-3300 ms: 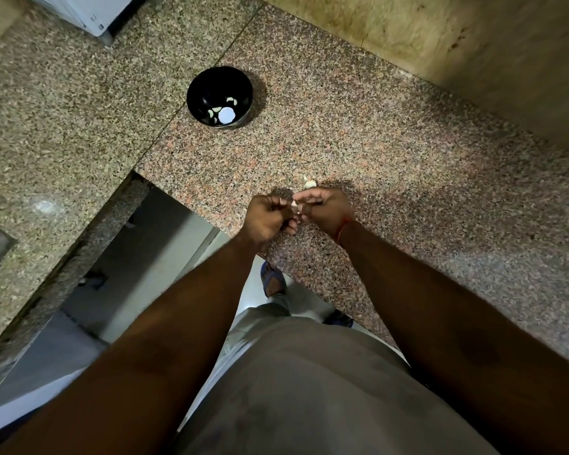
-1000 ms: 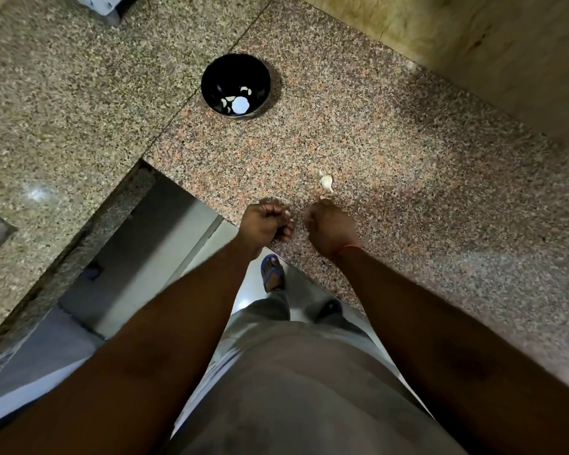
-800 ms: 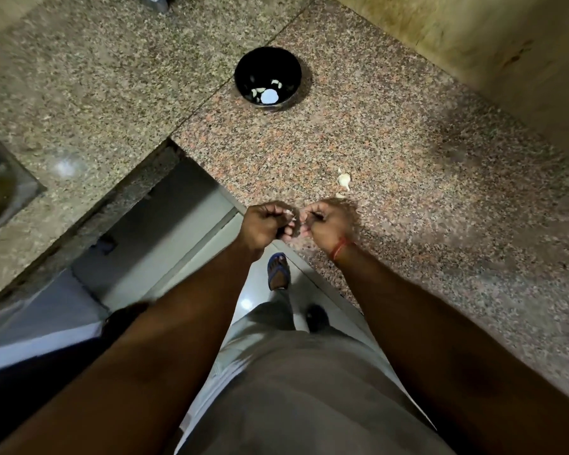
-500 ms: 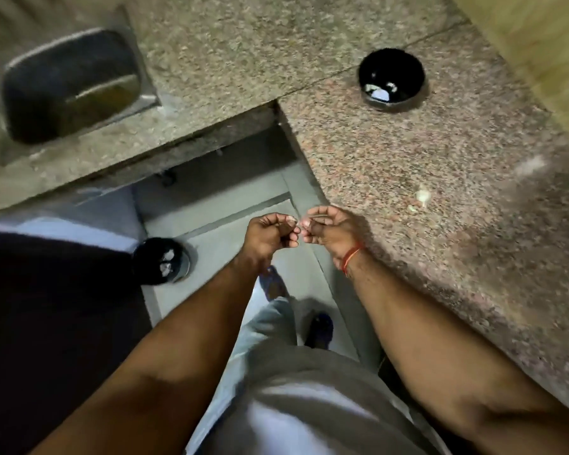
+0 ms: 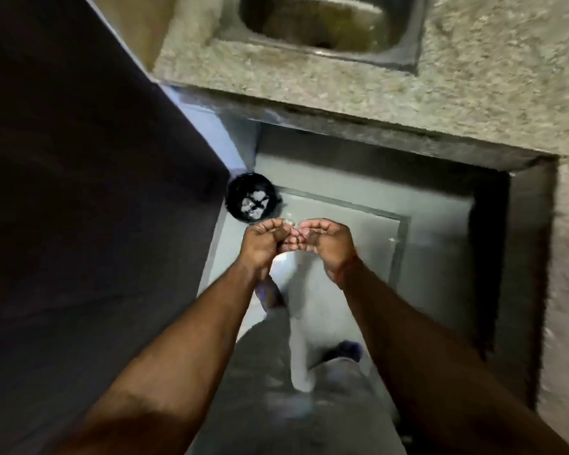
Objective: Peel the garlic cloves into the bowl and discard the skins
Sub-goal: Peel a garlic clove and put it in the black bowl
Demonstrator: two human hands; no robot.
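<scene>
A small pale scrap, probably garlic skin (image 5: 289,222), is showing at the fingertips where the two hands are meeting over the floor (image 5: 358,238), though blur is hiding what each is gripping. The left hand (image 5: 264,243) and right hand (image 5: 326,244) are curling, fingertips touching. A black bin (image 5: 251,197) holding pale scraps is sitting just beyond them. Farther off, a steel sink (image 5: 326,24) is sitting in the granite desk (image 5: 473,93).

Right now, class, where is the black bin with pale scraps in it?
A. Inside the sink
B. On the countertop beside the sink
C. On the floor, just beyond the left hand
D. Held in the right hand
C: the black bin stands on the grey floor, below the countertop and just past the left hand.
</scene>
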